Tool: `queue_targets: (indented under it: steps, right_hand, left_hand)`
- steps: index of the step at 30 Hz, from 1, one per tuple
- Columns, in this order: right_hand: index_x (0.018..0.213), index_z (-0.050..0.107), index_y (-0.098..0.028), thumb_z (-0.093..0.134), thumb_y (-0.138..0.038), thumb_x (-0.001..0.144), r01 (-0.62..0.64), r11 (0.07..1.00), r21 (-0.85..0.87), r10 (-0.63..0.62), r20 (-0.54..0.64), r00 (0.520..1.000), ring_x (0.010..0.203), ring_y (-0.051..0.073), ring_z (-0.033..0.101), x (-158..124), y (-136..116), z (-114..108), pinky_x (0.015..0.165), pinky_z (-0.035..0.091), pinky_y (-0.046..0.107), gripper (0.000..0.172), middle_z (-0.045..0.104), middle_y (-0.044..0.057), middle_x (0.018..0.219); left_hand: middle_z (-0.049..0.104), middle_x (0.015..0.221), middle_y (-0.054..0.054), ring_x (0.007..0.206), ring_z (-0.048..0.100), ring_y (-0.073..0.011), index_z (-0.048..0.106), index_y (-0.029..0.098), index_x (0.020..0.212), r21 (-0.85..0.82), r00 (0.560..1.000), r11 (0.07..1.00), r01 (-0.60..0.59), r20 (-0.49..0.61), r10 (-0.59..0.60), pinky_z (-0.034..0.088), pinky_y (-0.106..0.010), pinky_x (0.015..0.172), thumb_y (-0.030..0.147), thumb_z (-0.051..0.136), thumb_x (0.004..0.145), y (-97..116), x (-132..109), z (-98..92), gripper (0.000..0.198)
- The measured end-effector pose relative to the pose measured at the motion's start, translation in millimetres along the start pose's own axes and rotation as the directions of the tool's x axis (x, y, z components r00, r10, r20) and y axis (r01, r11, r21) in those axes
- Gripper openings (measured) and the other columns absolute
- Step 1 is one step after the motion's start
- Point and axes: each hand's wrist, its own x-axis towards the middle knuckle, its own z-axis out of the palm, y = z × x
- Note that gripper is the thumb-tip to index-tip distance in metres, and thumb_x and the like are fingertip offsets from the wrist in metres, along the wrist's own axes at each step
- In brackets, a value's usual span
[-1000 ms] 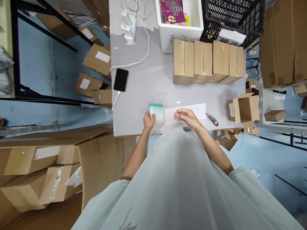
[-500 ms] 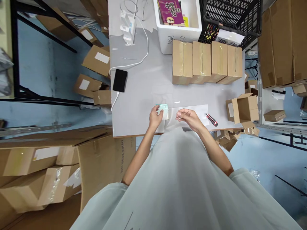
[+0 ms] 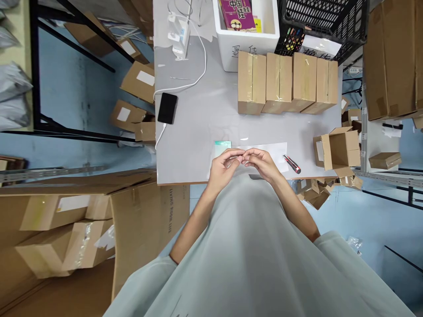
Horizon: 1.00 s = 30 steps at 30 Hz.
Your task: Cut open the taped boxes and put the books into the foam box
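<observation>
My left hand (image 3: 225,166) and my right hand (image 3: 261,164) meet fingertip to fingertip over the near edge of the table. Both are closed in a pinch, and whatever lies between the fingers is too small or too hidden to make out. Just beyond my left hand, a pale card with a green top edge (image 3: 223,144) lies flat, its lower part covered by the hand. Under and past my right hand stretches a white sheet of paper (image 3: 279,152). A red and black utility knife (image 3: 292,164) rests at the right end of that sheet.
Several taped cardboard boxes (image 3: 278,83) stand in a row at the back right. Behind them are a white foam box (image 3: 250,48) with books and a black crate (image 3: 317,20). An open carton (image 3: 337,149) sits at right; a phone (image 3: 167,108) on a cable lies left.
My left hand has left the green-edged card and moved right to meet my right hand, which has stayed nearly in place. The view has shifted slightly.
</observation>
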Motion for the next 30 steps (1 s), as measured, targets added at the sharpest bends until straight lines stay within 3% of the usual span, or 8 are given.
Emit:
queue_targets:
  steps: [6,12,21,27,30]
  right_hand:
    - [0.093,0.080,-0.024,0.094,-0.045,0.076,-0.001,1.000,0.016,0.001,0.012,1.000,0.088,0.016,0.074,-4.1,1.3,-3.3,0.084,0.060,0.029,0.030,0.081,0.002,0.097]
    - [0.095,0.082,-0.023,0.097,-0.055,0.074,-0.003,1.000,0.029,0.002,0.023,1.000,0.087,0.016,0.074,-5.8,1.5,-3.9,0.081,0.060,0.028,0.041,0.082,0.002,0.096]
    - [0.094,0.083,-0.023,0.100,-0.063,0.069,-0.063,0.998,0.022,0.062,0.033,0.998,0.088,0.016,0.074,-7.3,-5.1,6.7,0.079,0.060,0.027,0.050,0.082,0.003,0.096]
    - [0.096,0.082,-0.022,0.100,-0.063,0.069,-0.073,0.997,-0.022,0.073,0.030,0.997,0.088,0.016,0.074,-4.6,-3.1,15.5,0.075,0.060,0.025,0.052,0.081,0.003,0.097]
    - [0.093,0.079,-0.021,0.094,-0.071,0.074,-0.066,0.995,-0.072,0.068,0.024,0.997,0.085,0.016,0.073,-1.3,1.6,18.6,0.067,0.059,0.023,0.055,0.078,0.003,0.093]
  left_hand:
    - [0.080,0.120,-0.007,0.112,0.077,-0.0231,0.083,0.024,0.115,-0.070,0.998,0.996,0.055,-0.019,-0.056,0.064,-0.040,0.103,0.042,0.078,0.097,5.6,-2.8,4.4,0.026]
    - [0.083,0.120,-0.009,0.110,0.079,-0.0246,0.083,0.020,0.113,-0.116,0.991,0.985,0.130,-0.028,-0.134,0.064,-0.040,0.104,0.045,0.082,0.092,13.2,-4.9,6.5,0.033]
    - [0.085,0.116,-0.010,0.109,0.080,-0.0254,0.083,0.020,0.116,-0.114,0.983,0.978,0.174,-0.038,-0.179,0.062,-0.041,0.104,0.051,0.082,0.093,14.0,-8.7,-4.3,0.039]
    - [0.084,0.117,-0.010,0.110,0.080,-0.0262,0.083,0.020,0.117,-0.132,0.983,0.976,0.171,-0.044,-0.178,0.062,-0.042,0.105,0.051,0.082,0.092,6.9,-13.2,-13.2,0.040]
    - [0.084,0.121,-0.011,0.111,0.079,-0.0265,0.083,0.020,0.118,-0.136,0.980,0.975,0.175,-0.074,-0.187,0.062,-0.043,0.106,0.051,0.080,0.093,-8.1,-14.2,-20.9,0.040]
